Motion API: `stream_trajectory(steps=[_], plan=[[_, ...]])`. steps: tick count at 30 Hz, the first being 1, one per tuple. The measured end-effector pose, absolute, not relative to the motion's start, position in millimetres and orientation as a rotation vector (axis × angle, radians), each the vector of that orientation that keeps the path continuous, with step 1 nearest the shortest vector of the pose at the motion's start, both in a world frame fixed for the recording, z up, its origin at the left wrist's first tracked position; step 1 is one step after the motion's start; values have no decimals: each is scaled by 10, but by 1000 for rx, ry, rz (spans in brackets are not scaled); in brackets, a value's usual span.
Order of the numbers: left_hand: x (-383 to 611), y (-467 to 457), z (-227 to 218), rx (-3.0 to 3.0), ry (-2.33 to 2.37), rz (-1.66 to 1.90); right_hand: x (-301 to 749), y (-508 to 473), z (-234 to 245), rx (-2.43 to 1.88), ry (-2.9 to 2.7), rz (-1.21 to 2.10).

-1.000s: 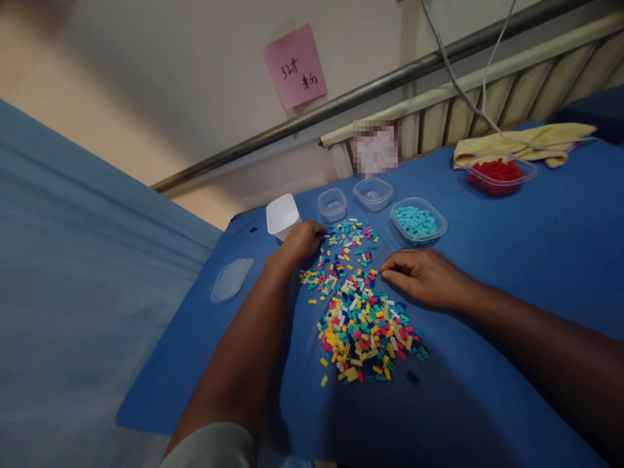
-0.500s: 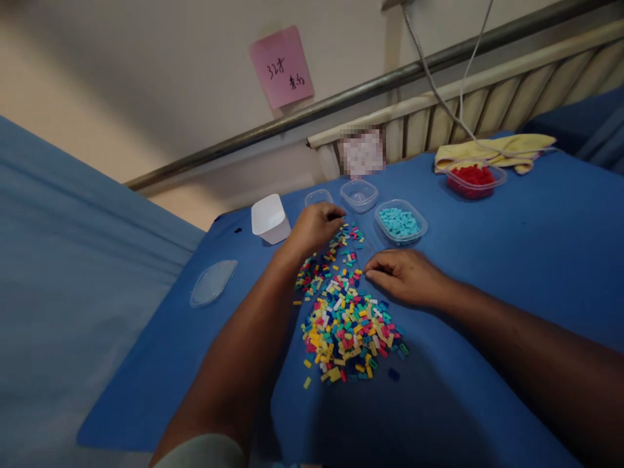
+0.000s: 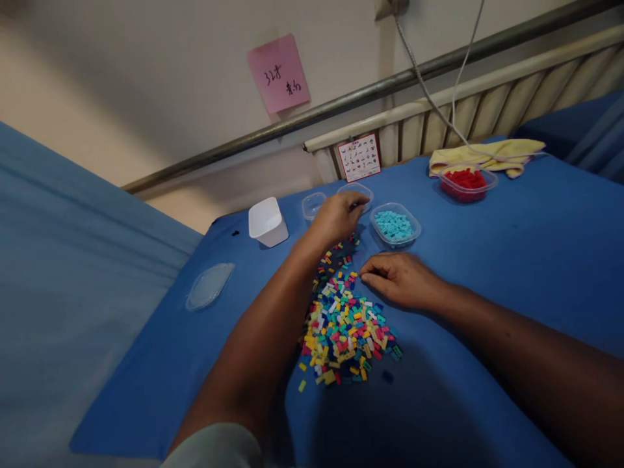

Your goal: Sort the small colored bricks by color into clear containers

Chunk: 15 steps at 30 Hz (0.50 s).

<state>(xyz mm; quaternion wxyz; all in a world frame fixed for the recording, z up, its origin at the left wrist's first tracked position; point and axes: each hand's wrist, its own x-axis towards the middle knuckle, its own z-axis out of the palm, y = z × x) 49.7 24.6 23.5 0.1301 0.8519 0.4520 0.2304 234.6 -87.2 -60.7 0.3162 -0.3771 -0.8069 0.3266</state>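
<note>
A heap of small building bricks in many colours (image 3: 346, 331) lies loose on the blue cloth, thinning out toward the back. My left hand (image 3: 337, 220) reaches across its far end, fingers pinched together beside a clear plastic tub (image 3: 351, 187) that it partly covers; whatever the fingertips hold is too small to make out. Right of them stands another clear tub with turquoise bricks (image 3: 394, 225). My right hand (image 3: 402, 279) rests on the cloth at the heap's right edge, thumb and fingers closed together. Its fingertips touch the edge bricks, and I cannot see what they grip.
Behind my left arm are a white tub (image 3: 268, 222) and a small clear tub (image 3: 311, 207). A clear lid (image 3: 209, 286) lies at left. Red bricks fill a tub (image 3: 468, 183) at back right, before a yellow cloth (image 3: 487, 156). A picture card (image 3: 359, 158) leans against the radiator.
My left hand has moved right, from above the heap's far end to the clear tub beside the turquoise bricks. My right hand stays in place. The view has shifted slightly.
</note>
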Motion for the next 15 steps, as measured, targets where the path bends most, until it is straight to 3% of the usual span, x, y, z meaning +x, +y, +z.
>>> stream_trajectory(steps=[7,15], plan=[[-617,40,149,2136,1672,645,2349,-872,-630,-1005,-2142,860],[-718,-233,-173,2388,1572,426,2358,-881,-652,-1010,-2138,862]])
